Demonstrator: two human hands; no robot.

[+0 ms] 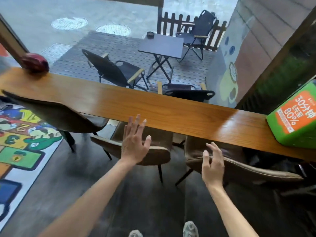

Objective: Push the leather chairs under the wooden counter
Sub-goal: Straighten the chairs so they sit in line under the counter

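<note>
A long wooden counter point(119, 101) runs from the left to the lower right, along a window. Three brown leather chairs stand at it. The left chair point(56, 113) has its seat partly under the counter. The middle chair point(153, 155) and the right chair point(239, 170) sit with their seats under the counter and their backrests toward me. My left hand point(135, 142) is spread with straight fingers over the middle chair's backrest; contact is unclear. My right hand point(212, 165) hovers with loosely bent fingers at the right chair's backrest top.
A green and orange box point(294, 117) stands on the counter's right end, and a dark red object point(35, 63) lies on its left end. A colourful number mat point(20, 142) covers the floor at left. Outside the glass are folding chairs and a small table point(160, 44).
</note>
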